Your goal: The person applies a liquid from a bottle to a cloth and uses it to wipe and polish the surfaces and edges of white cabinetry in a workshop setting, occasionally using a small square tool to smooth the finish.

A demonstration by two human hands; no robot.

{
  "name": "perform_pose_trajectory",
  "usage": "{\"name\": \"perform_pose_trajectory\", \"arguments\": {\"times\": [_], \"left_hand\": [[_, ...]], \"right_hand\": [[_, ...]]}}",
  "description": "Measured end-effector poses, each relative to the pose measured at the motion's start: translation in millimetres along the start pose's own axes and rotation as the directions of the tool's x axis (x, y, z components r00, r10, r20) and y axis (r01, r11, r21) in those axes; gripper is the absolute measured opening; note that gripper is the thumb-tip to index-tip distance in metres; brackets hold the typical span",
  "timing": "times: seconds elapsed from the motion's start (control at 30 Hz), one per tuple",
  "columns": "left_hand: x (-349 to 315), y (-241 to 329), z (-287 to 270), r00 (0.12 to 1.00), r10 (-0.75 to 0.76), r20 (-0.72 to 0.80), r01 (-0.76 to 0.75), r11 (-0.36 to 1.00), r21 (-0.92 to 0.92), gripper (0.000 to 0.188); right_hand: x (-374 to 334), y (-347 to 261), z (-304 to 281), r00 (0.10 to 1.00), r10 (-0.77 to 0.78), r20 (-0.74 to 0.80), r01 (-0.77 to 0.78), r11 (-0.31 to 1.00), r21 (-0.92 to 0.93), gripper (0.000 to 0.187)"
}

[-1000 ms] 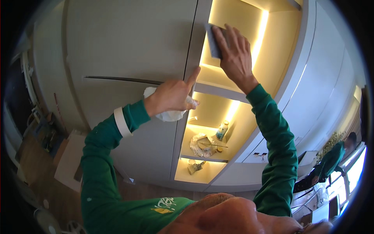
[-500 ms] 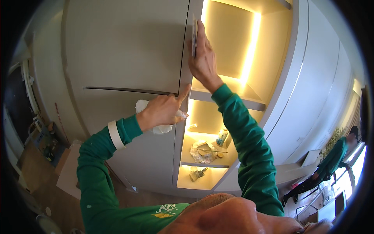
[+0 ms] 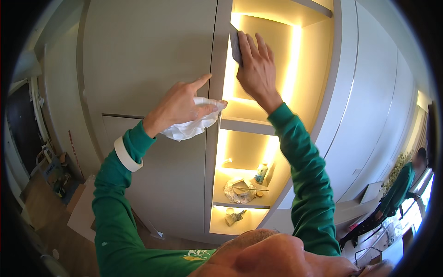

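Observation:
My right hand (image 3: 258,76) is raised at the upper lit compartment of the shelf unit (image 3: 249,125). Between its fingers and thumb is a thin, flat grey piece (image 3: 236,45), like a sanding sheet or scraper; I cannot tell which. That piece lies along the inner face of the compartment's left upright. Lower and to the left, my left hand (image 3: 184,101) grips a crumpled white cloth (image 3: 187,128), which hangs below the palm. Its index finger stretches up near the cabinet door's edge, and other fingertips reach the front edge of the upright (image 3: 215,92).
Below, a shelf holds a bottle (image 3: 261,172) and a plastic-wrapped tray (image 3: 240,190) with a thin stick across it. A paintbrush (image 3: 235,217) lies in the lowest compartment. At far right stands another person (image 3: 399,191) in green. Cardboard (image 3: 83,210) lies at left.
My right hand has turned, back facing me, and the flat piece now sits inside the compartment. My left hand has moved up and left with the cloth. The view has shifted slightly.

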State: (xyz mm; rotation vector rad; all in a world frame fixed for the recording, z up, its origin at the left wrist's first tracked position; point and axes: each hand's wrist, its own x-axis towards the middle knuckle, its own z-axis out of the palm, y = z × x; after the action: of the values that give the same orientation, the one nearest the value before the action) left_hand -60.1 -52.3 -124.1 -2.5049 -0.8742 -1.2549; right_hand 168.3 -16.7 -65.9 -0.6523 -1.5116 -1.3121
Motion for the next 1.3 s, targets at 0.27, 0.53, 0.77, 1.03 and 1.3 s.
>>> {"name": "perform_pose_trajectory", "arguments": {"times": [0.27,0.53,0.77,1.03,1.3], "left_hand": [[11.8,12.8,21.3,0.991,-0.018,0.136,0.0,0.991,0.136,0.1],[10.4,1.5,20.7,0.98,-0.06,0.192,0.027,0.985,0.17,0.103],[-0.4,-1.0,14.4,0.993,0.025,0.114,-0.036,0.995,0.09,0.099],[-25.7,-3.9,5.6,0.995,0.038,0.092,-0.041,0.999,0.031,0.093],[-60.7,-22.6,2.6,0.993,0.116,-0.025,-0.116,0.993,0.031,0.088]], "right_hand": [[55.9,18.0,15.7,0.946,-0.303,0.117,0.325,0.882,-0.342,0.052],[57.0,23.4,27.4,0.921,-0.35,0.169,0.388,0.817,-0.426,0.046],[111.7,45.5,37.2,0.915,-0.376,0.15,0.399,0.776,-0.488,0.041],[144.2,53.5,35.4,0.931,-0.196,0.307,0.335,0.795,-0.507,0.059],[105.9,37.1,30.0,0.923,-0.216,0.317,0.352,0.808,-0.473,0.065]]}}
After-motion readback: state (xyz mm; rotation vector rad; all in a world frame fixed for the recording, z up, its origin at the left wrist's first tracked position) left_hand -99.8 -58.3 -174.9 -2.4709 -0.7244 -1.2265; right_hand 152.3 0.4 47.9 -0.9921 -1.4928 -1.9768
